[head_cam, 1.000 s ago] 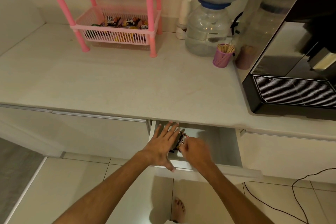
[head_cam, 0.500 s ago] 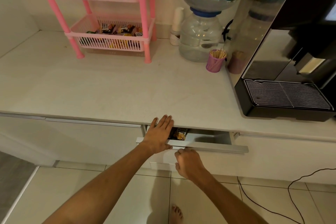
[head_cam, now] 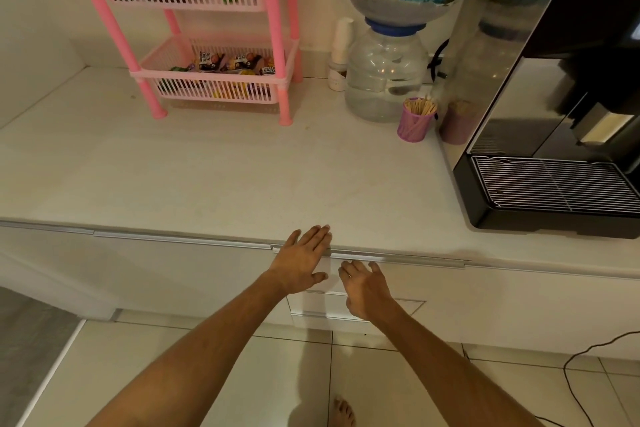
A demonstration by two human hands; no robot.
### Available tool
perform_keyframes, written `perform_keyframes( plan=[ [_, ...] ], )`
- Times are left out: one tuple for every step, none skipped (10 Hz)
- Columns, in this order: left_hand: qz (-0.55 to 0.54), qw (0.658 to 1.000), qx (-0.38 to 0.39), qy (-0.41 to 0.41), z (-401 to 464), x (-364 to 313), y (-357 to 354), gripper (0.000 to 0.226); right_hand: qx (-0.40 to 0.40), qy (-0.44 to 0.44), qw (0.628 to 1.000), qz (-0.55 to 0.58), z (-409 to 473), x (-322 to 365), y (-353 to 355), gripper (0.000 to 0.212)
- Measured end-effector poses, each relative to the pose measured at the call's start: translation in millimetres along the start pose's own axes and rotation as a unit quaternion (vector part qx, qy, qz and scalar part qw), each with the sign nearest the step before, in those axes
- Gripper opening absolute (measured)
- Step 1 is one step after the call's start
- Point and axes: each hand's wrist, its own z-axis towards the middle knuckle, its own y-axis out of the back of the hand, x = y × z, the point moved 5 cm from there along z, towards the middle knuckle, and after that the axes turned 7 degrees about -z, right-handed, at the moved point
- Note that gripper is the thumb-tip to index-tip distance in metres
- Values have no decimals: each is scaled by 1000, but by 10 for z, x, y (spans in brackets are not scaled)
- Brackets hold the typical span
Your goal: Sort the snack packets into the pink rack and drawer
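Pink rack (head_cam: 204,24) back left on the surface (head_cam: 207,177), snack packets (head_cam: 228,64) in both baskets. Your left hand (head_cam: 301,262) lies flat, grip spread, on the drawer (head_cam: 346,276) rail; right hand (head_cam: 363,288) loosely spread, empty, on its front. Drawer looks shut, probably fully. Risk: a hard shove pinches your fingertips under the edge.
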Motion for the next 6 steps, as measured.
perform_keyframes(
  plan=[
    [-1,1000,4,-1,-1,5,2,85,-22,5,1000,-12,18,-50,51,64],
    [-8,1000,1,-4,-13,0,-2,85,-48,15,998,-31,20,-71,127,63],
    [-9,1000,5,-1,-10,14,-16,85,-65,14,997,-26,7,-80,151,61],
    [-20,1000,16,2,-27,11,0,82,-34,4,999,-38,8,-81,129,64],
    [-32,999,0,1,-27,4,48,77,20,26,999,-2,50,-109,138,64],
    [-49,995,-72,40,-26,129,229,73,41,61,994,82,129,-240,328,56]
  ],
)
